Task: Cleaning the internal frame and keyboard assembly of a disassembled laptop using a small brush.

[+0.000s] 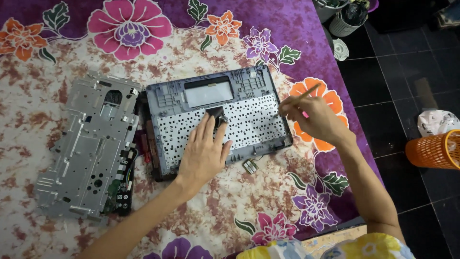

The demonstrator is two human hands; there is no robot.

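An opened grey laptop shell (258, 86) lies upside down on a flowered cloth, showing the white perforated back of its keyboard (249, 122). My left hand (203, 153) rests flat on that keyboard backing, fingers apart, fingertips next to a small black flap (215, 114). My right hand (314, 117) hovers at the shell's right edge, pinching a thin stick-like tool (306, 92) whose tip points toward the keyboard backing.
A silver metal frame (88, 144) with a green circuit board at its lower edge lies left of the shell. A small loose part on wires (250, 166) sits below the shell. An orange basket (436, 149) and pots (347, 19) stand on the dark tiled floor at right.
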